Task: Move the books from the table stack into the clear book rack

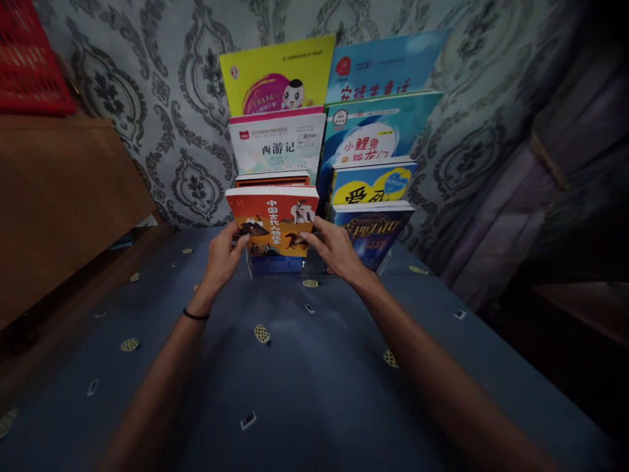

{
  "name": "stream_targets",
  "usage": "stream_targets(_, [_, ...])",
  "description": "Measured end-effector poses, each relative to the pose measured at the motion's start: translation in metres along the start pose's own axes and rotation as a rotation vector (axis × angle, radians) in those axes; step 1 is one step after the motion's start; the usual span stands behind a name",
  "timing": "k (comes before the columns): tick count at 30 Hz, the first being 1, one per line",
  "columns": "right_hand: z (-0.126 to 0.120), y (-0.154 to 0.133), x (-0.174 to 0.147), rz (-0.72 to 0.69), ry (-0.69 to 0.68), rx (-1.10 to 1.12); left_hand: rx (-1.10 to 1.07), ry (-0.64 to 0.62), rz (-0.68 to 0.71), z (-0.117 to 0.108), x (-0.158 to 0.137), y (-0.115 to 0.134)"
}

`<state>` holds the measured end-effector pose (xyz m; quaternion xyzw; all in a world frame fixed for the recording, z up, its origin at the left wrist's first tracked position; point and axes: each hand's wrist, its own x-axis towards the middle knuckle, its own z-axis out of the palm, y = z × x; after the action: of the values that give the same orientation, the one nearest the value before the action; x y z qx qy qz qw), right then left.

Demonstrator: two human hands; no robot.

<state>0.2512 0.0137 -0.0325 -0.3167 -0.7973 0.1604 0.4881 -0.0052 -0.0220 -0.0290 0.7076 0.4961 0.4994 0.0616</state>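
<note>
An orange book [265, 219] with Chinese lettering is upright between my hands. My left hand [225, 255] grips its left edge, thumb on the front cover. At the right edge, my right hand [337, 246] pinches it the same way. The fingers behind the cover are hidden. Below and behind this book shows a clear book rack [249, 265], mostly covered by books. In the left column behind it stand a white book [278, 147] and a yellow-green book [275, 69]. The right column holds a dark blue book [373, 229], a yellow-and-blue book [371, 183] and two blue books behind.
The rack stands on a blue patterned cloth [304, 367] against a patterned wall [196, 118]. To the left is a wooden cabinet [63, 196] with a red plastic basket [29, 65] on top. A tied curtain [531, 183] hangs at the right.
</note>
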Motion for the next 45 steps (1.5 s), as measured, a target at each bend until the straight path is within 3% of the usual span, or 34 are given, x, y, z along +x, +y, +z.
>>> stream_targets(7, [0.002, 0.005, 0.001, -0.048, -0.004, -0.182, 0.036, -0.034, -0.029, 0.003, -0.002, -0.012])
stream_targets(23, [0.009, 0.018, -0.001, -0.081, 0.083, -0.186, 0.089, 0.015, -0.008, 0.007, -0.004, -0.009])
stream_targets(35, [0.015, 0.031, -0.004, -0.018, 0.029, -0.232, 0.145, -0.059, -0.022, 0.009, -0.004, -0.016])
stream_targets(45, [0.010, 0.033, -0.002, 0.026, -0.004, -0.337, 0.161, -0.032, -0.007, 0.015, -0.007, -0.013])
